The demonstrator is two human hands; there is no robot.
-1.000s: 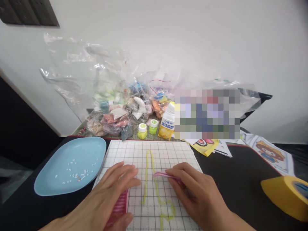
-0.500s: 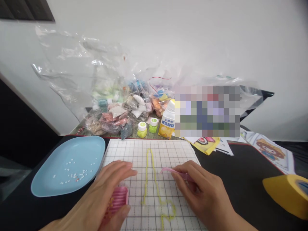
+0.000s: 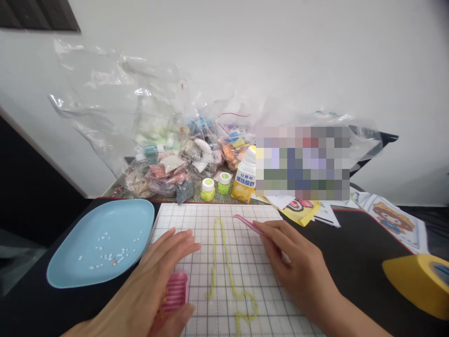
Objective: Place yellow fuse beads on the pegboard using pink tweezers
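Beneath my left hand lies a pink ridged tray with small yellowish beads in its grooves. The fingers of that hand stretch over it, with the thumb apart at its near edge; the palm hides the rest of the tray. My right hand pinches pink tweezers, their bent tip pointing left above the white gridded board. Between my hands, a yellow-green line of beads outlines a tall narrow shape, curling at its lower right. The line's lower end runs out of view.
A light blue plate with scattered white beads stands at left. Behind the board are two small bead jars, a yogurt bottle and bagged beads. Printed papers and a yellow tape roll lie right.
My right hand has raised the tweezers' tip away from beside the bead line toward the board's far edge. My left hand stays nearly still over the pink tray.
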